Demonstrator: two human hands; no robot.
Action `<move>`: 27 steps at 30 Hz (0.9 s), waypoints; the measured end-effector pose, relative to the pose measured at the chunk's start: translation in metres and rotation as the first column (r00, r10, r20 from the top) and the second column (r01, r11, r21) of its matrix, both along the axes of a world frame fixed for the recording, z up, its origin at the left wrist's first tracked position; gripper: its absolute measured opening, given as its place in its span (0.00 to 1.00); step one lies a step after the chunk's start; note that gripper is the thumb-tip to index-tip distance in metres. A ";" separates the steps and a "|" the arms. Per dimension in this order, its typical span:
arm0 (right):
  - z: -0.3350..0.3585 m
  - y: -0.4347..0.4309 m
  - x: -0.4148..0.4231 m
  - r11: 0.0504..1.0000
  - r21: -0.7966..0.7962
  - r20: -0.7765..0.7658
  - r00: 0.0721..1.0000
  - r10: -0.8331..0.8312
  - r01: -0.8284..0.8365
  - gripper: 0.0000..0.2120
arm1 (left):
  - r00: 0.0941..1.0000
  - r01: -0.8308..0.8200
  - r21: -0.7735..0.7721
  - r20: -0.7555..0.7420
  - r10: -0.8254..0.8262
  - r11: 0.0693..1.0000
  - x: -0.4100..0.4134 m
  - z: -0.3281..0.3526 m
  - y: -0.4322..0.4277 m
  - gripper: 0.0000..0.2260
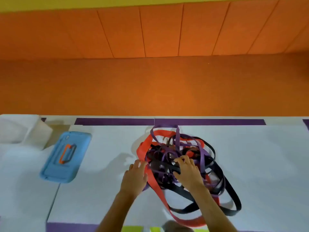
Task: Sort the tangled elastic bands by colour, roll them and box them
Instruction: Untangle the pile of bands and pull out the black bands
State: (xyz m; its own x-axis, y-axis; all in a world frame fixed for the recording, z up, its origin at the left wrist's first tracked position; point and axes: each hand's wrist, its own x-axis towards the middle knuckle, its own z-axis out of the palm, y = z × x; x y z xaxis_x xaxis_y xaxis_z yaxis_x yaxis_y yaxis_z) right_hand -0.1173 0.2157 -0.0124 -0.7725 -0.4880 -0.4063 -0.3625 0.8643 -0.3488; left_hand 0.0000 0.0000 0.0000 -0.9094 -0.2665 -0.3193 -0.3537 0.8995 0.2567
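Observation:
A tangled heap of elastic bands (168, 153) lies on the white table (250, 156): a wide red band (154, 183), several purple bands (203, 154) and black bands (234, 195) looped through one another. My left hand (133, 179) rests at the heap's left edge, fingers fairly straight and touching the red band. My right hand (188, 171) lies on top of the heap with curled fingers dug into the black and purple strands.
A blue lidded box (66, 156) with an orange and black clasp sits at the left. A white box-like object (21, 129) stands at the far left corner. An orange padded wall rises behind the table. Purple tape marks the table's far edge.

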 end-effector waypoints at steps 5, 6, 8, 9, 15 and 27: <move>-0.018 -0.012 -0.006 0.999 0.041 0.071 0.997 -0.008 0.006 0.19 | 0.952 -0.305 0.496 0.187 0.243 0.813 -0.016 -0.014 0.013 0.23; -0.020 -0.014 -0.004 0.999 0.030 0.060 0.998 -0.024 0.023 0.15 | 0.911 -0.413 0.584 0.251 0.328 0.699 -0.019 -0.018 0.016 0.22; -0.024 -0.014 -0.001 0.999 -0.006 0.059 0.997 -0.049 0.049 0.09 | 0.820 -0.560 0.634 0.333 0.465 0.534 -0.024 -0.024 0.022 0.18; -0.027 -0.013 0.001 0.998 -0.021 0.081 0.995 -0.050 0.052 0.08 | 0.777 -0.605 0.646 0.350 0.523 0.465 -0.025 -0.028 0.024 0.15; -0.029 -0.005 0.017 0.995 -0.021 0.071 0.993 -0.097 0.099 0.06 | 0.672 -0.686 0.516 0.181 0.718 0.512 -0.029 -0.038 0.024 0.07; -0.012 0.000 0.041 0.954 -0.121 0.059 0.961 -0.269 0.275 0.11 | 0.866 -0.381 0.677 0.022 0.500 0.630 -0.059 -0.033 -0.044 0.12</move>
State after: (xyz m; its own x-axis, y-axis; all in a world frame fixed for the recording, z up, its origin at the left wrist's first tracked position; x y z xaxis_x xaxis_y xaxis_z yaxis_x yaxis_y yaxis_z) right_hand -0.0766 0.2152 -0.0248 -0.8671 -0.3115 -0.3888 -0.1030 0.8756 -0.4718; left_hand -0.0591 -0.0443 -0.0327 -0.7895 -0.4329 -0.4351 -0.5654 0.2370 0.7900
